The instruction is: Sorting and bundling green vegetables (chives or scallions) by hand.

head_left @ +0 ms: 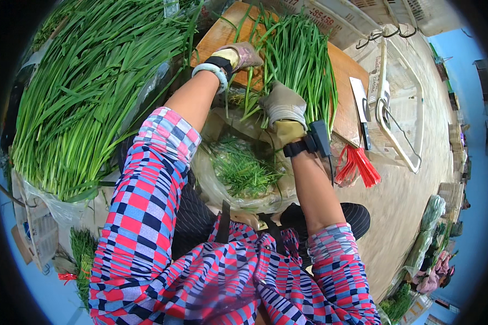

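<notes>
Both my hands wear pale work gloves and reach to a slanted wooden board [348,70], where a pile of long green garlic chives [303,51] lies. My left hand [243,56] is closed at the left side of the pile, fingers pressed together on a few loose chive stalks. Lower and to the right, my right hand [284,103] is closed round chive stems near their cut ends; its fingertips are partly hidden by the glove's back. Beneath the hands, a plastic-lined container [203,176] holds short green trimmings [241,170].
A large heap of garlic chives [92,103] fills the left side. On the board's right edge lies a cleaver [360,103] with a black handle, above a bunch of red ties [358,167]. Pale plastic crates [401,92] stand at the right and far side.
</notes>
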Demonstrator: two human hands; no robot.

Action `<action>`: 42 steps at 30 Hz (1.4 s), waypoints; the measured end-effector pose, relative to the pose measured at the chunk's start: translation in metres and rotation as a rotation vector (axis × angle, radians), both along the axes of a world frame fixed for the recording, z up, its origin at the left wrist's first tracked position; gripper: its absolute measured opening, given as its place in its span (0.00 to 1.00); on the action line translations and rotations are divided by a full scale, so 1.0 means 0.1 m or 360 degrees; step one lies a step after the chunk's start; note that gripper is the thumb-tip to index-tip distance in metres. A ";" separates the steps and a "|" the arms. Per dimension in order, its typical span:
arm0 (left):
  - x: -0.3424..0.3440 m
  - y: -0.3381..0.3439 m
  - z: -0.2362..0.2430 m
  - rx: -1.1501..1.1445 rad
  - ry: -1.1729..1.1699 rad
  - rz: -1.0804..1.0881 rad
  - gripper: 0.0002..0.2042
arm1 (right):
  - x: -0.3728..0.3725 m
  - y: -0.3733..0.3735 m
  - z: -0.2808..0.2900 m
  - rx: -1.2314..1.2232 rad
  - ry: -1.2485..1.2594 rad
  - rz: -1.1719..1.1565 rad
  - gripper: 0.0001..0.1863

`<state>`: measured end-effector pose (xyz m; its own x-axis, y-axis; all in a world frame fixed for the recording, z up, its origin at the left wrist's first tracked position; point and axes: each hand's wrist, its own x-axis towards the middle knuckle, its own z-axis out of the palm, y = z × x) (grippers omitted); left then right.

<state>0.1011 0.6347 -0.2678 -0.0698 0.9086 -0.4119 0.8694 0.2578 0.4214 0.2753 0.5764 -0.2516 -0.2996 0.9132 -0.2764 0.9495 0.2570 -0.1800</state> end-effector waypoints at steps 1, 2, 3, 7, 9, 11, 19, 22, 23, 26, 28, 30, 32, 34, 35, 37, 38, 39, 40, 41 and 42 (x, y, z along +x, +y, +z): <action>-0.04 -0.03 0.01 0.0105 0.0169 -0.0068 0.25 | -0.01 0.02 -0.08 0.0106 -0.0005 0.0036 0.13; -0.07 -0.07 0.01 0.0203 0.0336 -0.0140 0.24 | -0.02 0.01 -0.12 0.0206 -0.0013 0.0067 0.11; -0.08 -0.09 0.03 0.0121 0.0689 -0.0282 0.24 | 0.01 0.02 -0.15 0.0274 0.0027 0.0131 0.10; 0.14 -0.28 0.31 0.0591 0.0476 0.0413 0.25 | 0.11 0.14 0.02 0.0088 0.0031 -0.0070 0.13; 0.37 -0.33 0.47 0.0528 0.0327 0.0317 0.27 | 0.16 -0.09 0.30 0.0121 0.0090 -0.0010 0.15; 0.56 -0.31 0.53 0.0291 0.0358 -0.0010 0.27 | 0.21 -0.39 0.41 0.0159 -0.0006 0.0131 0.13; 0.41 -0.11 -0.01 0.0219 0.0248 -0.0165 0.19 | 0.91 -1.61 -0.72 -0.0457 -0.0581 0.1196 0.09; 0.32 -0.16 -0.04 0.0304 0.0176 -0.0077 0.21 | 0.90 -1.50 -0.54 -0.0598 -0.0907 0.1298 0.09; 0.34 -0.19 -0.01 0.0308 0.0126 0.0053 0.22 | 0.87 -1.40 -0.42 -0.0380 -0.0611 0.1132 0.08; 0.37 -0.44 0.18 0.0156 0.0060 0.0181 0.21 | 0.53 -1.06 0.34 0.0201 -0.0089 0.0750 0.14; 0.35 -0.60 0.05 0.0147 0.0003 -0.0067 0.16 | 0.29 -0.79 0.44 0.0412 0.0274 0.0602 0.17; 0.47 -0.53 -0.29 0.0361 0.0517 -0.0072 0.10 | 0.15 -0.48 0.33 0.0376 -0.0068 0.0599 0.17; 0.55 -0.61 -0.11 0.0388 0.0358 -0.0079 0.08 | 0.36 -0.17 0.06 0.0372 -0.0263 0.0466 0.17; 0.39 -0.57 -0.22 0.0281 0.0313 0.0095 0.09 | 0.46 -0.16 0.12 0.0233 -0.0186 0.0321 0.18; 0.52 -0.62 0.09 0.0232 0.0574 -0.0069 0.12 | 0.64 -0.15 0.17 0.0336 -0.0080 0.0166 0.10; 0.27 -0.61 -0.06 0.0209 0.0541 -0.0291 0.13 | 0.63 -0.17 0.11 0.0333 0.0018 0.0218 0.12; 0.24 -0.61 -0.02 0.0209 0.0303 -0.0134 0.14 | 0.65 -0.15 0.09 0.0341 0.0106 0.0252 0.13; 0.31 -0.59 0.09 0.0216 0.0290 -0.0155 0.14 | 0.69 -0.12 0.06 0.0327 0.0114 0.0177 0.13; 0.41 -0.56 0.20 0.0181 0.0295 -0.0040 0.14 | 0.75 -0.10 0.06 0.0332 0.0099 0.0156 0.13; 0.42 -0.59 0.26 0.0133 0.0319 0.0106 0.15 | 0.73 -0.14 0.09 0.0364 0.0179 0.0110 0.13; 0.40 -0.56 0.24 0.0127 0.0325 0.0116 0.15 | 0.70 -0.17 0.11 0.0395 0.0258 0.0063 0.12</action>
<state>0.1412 0.5787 -0.2443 -0.2111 0.9272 -0.3095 0.9190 0.2961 0.2604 0.3454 0.5599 -0.2408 -0.3581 0.9337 0.0081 0.9020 0.3481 -0.2555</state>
